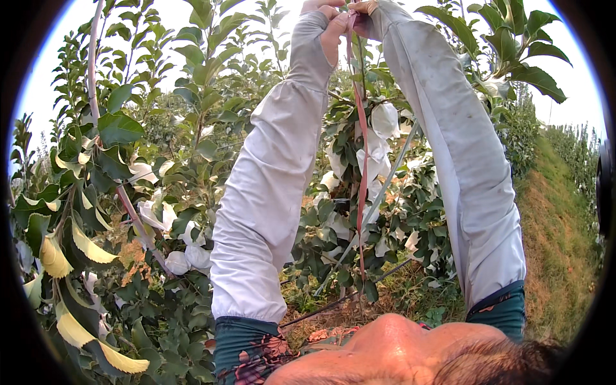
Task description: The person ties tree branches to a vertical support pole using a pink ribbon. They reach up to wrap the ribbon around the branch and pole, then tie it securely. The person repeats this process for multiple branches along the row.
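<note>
Both my arms, in pale grey sleeve covers, reach up to the top edge of the head view. My left hand (330,37) is closed at the upper end of a long pinkish-red strip of tape (361,147). Close beside it, my right hand (364,9) pinches the same strip; the frame's edge cuts off part of both hands. From there the strip hangs loose between my forearms, down to about the height of my elbows. A thin leafy shoot (362,67) rises just behind it, under my hands. Whether the strip goes around the shoot cannot be seen.
Fruit trees with white bags (385,120) on their branches stand ahead. A slanting pale pole (378,199) and a dark hose (327,307) cross behind the strip. A branch (138,221) with yellowing leaves is close on the left. Rightward runs a grassy strip (552,218).
</note>
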Motion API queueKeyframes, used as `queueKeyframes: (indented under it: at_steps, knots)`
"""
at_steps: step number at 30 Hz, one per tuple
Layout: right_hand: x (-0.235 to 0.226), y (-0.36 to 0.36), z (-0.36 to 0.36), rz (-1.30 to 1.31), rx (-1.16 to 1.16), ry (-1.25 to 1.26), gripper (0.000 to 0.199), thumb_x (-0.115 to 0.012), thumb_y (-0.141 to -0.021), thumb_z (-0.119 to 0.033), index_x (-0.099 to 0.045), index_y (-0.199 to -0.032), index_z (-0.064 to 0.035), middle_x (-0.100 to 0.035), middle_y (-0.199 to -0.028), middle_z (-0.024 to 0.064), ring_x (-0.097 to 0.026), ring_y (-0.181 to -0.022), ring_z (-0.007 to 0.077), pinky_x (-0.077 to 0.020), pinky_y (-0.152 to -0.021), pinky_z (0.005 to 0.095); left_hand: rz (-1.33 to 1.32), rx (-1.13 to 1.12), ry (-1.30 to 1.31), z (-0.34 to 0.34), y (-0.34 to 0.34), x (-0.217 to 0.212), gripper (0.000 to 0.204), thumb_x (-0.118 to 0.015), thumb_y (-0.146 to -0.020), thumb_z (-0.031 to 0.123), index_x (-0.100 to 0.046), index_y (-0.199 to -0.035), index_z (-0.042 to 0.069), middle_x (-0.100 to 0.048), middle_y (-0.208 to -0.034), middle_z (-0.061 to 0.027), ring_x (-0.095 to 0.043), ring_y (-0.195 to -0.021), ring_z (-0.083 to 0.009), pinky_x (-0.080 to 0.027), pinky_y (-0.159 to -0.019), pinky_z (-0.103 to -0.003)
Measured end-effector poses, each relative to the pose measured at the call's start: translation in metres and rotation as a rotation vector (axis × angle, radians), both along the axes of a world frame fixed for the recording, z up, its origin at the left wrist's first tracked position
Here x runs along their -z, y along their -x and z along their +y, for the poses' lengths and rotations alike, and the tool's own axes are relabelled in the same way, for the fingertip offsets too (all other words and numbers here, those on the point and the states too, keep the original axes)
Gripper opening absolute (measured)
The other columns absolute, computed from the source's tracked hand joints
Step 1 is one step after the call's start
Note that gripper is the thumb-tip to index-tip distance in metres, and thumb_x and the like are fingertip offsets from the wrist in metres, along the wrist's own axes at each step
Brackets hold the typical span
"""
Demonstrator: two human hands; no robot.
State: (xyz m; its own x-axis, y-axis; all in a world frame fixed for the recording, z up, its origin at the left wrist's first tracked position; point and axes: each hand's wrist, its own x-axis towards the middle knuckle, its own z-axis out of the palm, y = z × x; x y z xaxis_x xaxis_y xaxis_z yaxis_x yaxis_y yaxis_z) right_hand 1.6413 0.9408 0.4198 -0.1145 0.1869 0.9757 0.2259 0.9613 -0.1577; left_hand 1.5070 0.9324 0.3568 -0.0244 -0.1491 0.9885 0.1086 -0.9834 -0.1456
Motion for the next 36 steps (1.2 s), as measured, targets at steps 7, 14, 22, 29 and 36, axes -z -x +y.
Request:
queueKeyframes:
  at_steps: [7,14,22,29,36]
  knots:
    - [0.007,0.004,0.003,0.012,0.034,-0.083,0.024,-0.054,-0.086,-0.023,-0.06,-0.096,-0.0016,-0.061,-0.079,0.0074,-0.06,-0.067,0.0129,-0.0504,-0.058,0.0264,0.058,0.555,0.482,-0.009,-0.013,0.006,0.018,-0.047,-0.089,0.016,-0.054,-0.087,-0.001,-0.057,-0.074,-0.0073,-0.053,-0.056,-0.0157,-0.043,-0.055,-0.027]
    - [0.009,-0.002,-0.004,0.017,0.014,-0.064,0.026,-0.054,-0.086,-0.025,-0.06,-0.096,-0.0017,-0.061,-0.08,0.0074,-0.06,-0.067,0.0126,-0.0506,-0.058,0.0264,-0.157,0.572,0.485,-0.018,-0.039,0.032,0.016,-0.051,-0.087,0.013,-0.051,-0.091,-0.002,-0.055,-0.073,-0.0087,-0.056,-0.06,-0.0162,-0.046,-0.051,-0.026]
    - [0.017,-0.002,-0.006,0.019,-0.32,0.28,0.028,-0.054,-0.087,-0.027,-0.06,-0.097,-0.0018,-0.061,-0.081,0.0074,-0.06,-0.067,0.0123,-0.0507,-0.059,0.0264,-0.036,0.5,0.684,-0.028,-0.016,0.062,0.023,-0.054,-0.087,0.019,-0.052,-0.098,-0.001,-0.051,-0.064,-0.0035,-0.051,-0.049,-0.0112,-0.035,-0.037,-0.021]
    - [0.037,-0.013,-0.011,-0.218,-0.613,0.706,0.029,-0.054,-0.088,-0.029,-0.06,-0.097,-0.002,-0.061,-0.082,0.0074,-0.06,-0.068,0.012,-0.0509,-0.059,0.0264,-0.119,0.482,0.572,-0.055,-0.018,0.077,0.021,-0.048,-0.091,0.022,-0.053,-0.09,0.002,-0.039,-0.058,0.0017,-0.039,-0.041,-0.0069,-0.026,-0.035,-0.02]
    - [0.062,0.015,-0.015,-0.151,-0.864,0.694,0.024,-0.054,-0.088,-0.022,-0.055,-0.097,0.0001,-0.061,-0.094,0.0119,-0.062,-0.09,0.0242,-0.0513,-0.08,0.0361,-0.185,0.462,0.601,-0.067,-0.006,0.097,0.018,-0.049,-0.091,0.02,-0.053,-0.086,0.003,-0.035,-0.056,0.0028,-0.036,-0.041,-0.0067,-0.025,-0.037,-0.02]
